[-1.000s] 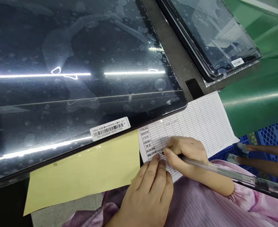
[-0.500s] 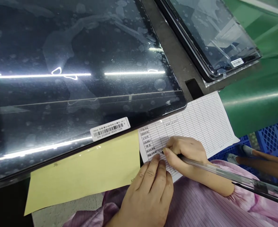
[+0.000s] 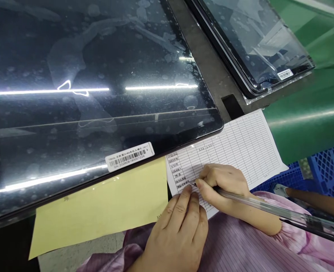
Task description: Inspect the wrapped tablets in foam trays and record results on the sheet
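My right hand (image 3: 223, 181) is closed around a clear-barrelled pen (image 3: 269, 209), its tip resting on a white ruled form sheet (image 3: 240, 147) with printed rows. Pressing flat on the sheet's lower edge, just left of the pen tip, are the fingers of my left hand (image 3: 178, 230), held together and holding nothing. A large dark glossy display panel (image 3: 93, 87) lies above both hands, with a white barcode label (image 3: 129, 156) near its front edge. The panel overlaps the sheet's upper left corner.
A yellow paper sheet (image 3: 98, 207) sticks out from under the panel's front edge. A second dark panel (image 3: 254, 41) in clear wrap lies at the upper right beside a green belt (image 3: 305, 113). Blue plastic crates (image 3: 328, 166) and another person's legs (image 3: 320, 202) show at the right.
The view has shifted slightly, so the panel and label appear a little further left. My hands and the pen stay in place. The legs at the right have moved down and right.
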Action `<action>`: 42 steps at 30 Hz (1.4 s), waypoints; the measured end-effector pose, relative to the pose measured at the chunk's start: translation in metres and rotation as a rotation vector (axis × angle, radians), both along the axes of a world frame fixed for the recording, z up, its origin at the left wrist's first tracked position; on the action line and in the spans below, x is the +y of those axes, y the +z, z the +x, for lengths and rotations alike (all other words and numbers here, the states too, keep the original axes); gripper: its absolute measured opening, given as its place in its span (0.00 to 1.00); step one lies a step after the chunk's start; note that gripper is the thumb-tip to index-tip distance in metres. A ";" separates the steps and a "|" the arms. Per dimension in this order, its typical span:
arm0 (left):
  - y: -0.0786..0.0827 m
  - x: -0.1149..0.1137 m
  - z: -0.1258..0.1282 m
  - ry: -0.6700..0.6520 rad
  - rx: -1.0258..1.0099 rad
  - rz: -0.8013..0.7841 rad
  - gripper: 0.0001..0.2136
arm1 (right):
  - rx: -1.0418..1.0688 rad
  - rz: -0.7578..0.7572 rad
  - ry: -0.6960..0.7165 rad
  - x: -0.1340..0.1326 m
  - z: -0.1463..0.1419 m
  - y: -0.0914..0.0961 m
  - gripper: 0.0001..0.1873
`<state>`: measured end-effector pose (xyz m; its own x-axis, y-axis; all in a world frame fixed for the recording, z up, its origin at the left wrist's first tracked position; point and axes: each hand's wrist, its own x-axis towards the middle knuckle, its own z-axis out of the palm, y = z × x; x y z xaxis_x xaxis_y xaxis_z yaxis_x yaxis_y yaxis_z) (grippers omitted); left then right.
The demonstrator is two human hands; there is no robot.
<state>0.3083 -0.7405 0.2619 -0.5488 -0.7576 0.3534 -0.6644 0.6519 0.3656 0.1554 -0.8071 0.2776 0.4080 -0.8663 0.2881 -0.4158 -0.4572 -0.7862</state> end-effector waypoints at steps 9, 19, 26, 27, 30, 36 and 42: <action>-0.001 0.000 -0.002 -0.002 0.001 -0.001 0.17 | -0.004 0.001 -0.002 0.001 -0.001 0.000 0.17; 0.003 -0.002 -0.001 0.004 -0.008 0.000 0.17 | 0.002 -0.003 0.007 -0.001 -0.001 0.000 0.17; 0.002 -0.001 -0.003 -0.003 -0.006 0.003 0.17 | -0.070 0.094 -0.038 0.001 -0.004 0.005 0.16; 0.002 -0.001 -0.004 0.002 -0.008 -0.002 0.18 | -0.106 0.133 -0.052 0.002 -0.006 0.005 0.16; 0.004 -0.001 -0.004 0.018 -0.016 -0.012 0.18 | -0.269 0.230 -0.103 0.004 -0.016 0.003 0.15; 0.005 0.005 -0.007 0.058 -0.065 -0.026 0.14 | -0.444 0.225 -0.343 0.001 -0.054 -0.008 0.15; 0.006 0.010 -0.015 0.119 -0.135 -0.042 0.11 | -0.500 0.297 -0.412 -0.001 -0.071 -0.015 0.13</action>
<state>0.2934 -0.7309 0.2682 -0.5011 -0.8059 0.3153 -0.7788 0.5788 0.2418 0.0839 -0.8076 0.2624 -0.0886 -0.9926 0.0835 -0.0661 -0.0778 -0.9948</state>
